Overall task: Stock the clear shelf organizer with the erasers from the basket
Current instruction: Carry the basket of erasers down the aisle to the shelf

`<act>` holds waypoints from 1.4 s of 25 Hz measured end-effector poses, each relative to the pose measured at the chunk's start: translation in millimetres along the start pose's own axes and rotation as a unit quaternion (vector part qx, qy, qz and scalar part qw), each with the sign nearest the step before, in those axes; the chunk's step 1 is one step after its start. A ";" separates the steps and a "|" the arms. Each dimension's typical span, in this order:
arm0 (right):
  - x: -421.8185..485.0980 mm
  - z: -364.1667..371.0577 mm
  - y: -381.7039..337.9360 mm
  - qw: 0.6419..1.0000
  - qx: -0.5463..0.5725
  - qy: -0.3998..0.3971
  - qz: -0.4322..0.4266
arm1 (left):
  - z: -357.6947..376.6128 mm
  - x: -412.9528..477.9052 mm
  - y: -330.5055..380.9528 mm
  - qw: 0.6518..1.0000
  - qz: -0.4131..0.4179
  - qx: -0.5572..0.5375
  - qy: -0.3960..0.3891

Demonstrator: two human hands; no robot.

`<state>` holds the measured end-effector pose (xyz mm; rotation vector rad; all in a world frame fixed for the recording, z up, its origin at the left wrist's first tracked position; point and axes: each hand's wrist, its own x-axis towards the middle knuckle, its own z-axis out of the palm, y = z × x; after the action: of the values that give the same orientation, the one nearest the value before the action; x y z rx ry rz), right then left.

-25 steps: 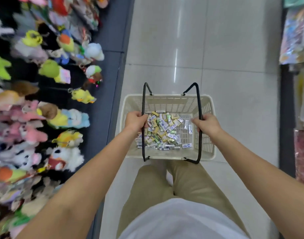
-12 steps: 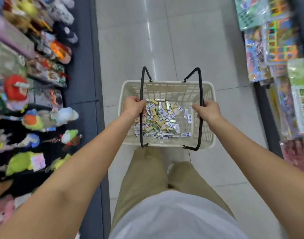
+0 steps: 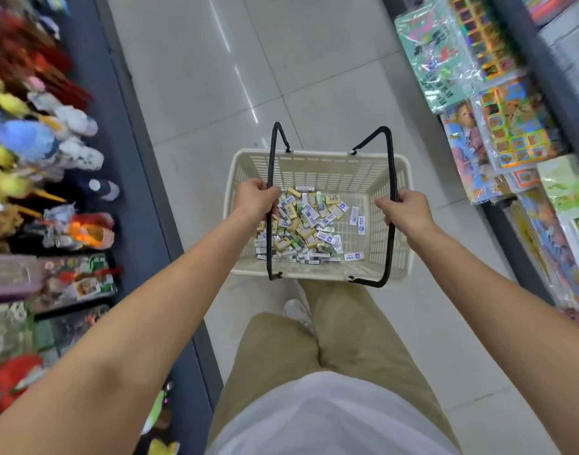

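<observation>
I carry a cream plastic basket (image 3: 317,165) in front of me at waist height over the shop floor. Several small wrapped erasers (image 3: 303,224), in yellow, white and blue, lie heaped on its bottom, mostly towards the left. My left hand (image 3: 254,198) grips the left black handle (image 3: 271,159). My right hand (image 3: 408,213) grips the right black handle (image 3: 392,165). No clear shelf organizer is in view.
Plush toys (image 3: 32,149) hang on a dark shelf unit along the left. Packaged toys and colourful sets (image 3: 511,126) fill the shelves on the right. A pale tiled aisle (image 3: 248,60) runs ahead between them. My legs in tan trousers (image 3: 330,323) are below the basket.
The shelves on both sides have slid back past me as I walk down the aisle with the basket. Both hands keep the same grip on the handles.
</observation>
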<state>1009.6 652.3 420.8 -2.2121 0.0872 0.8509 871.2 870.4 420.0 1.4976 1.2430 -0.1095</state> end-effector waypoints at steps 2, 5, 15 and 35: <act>40.4 6.7 -34.0 1.000 0.004 0.002 0.006 | -5.0 45.3 34.7 1.000 0.000 -0.001 -0.003; 99.1 11.3 -92.0 1.000 0.004 0.003 0.012 | -13.2 107.0 94.1 1.000 -0.002 0.008 -0.002; 276.8 29.8 -297.7 0.999 -0.010 0.025 0.026 | -63.9 312.1 279.1 0.999 0.023 0.023 -0.016; 664.2 113.7 -718.9 0.995 0.074 0.022 0.061 | -188.9 759.0 669.8 0.997 0.051 0.040 -0.047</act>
<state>1684.8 1369.9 416.0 -2.1030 0.2991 0.8339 1587.9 1609.6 439.8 1.6028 1.0970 -0.1619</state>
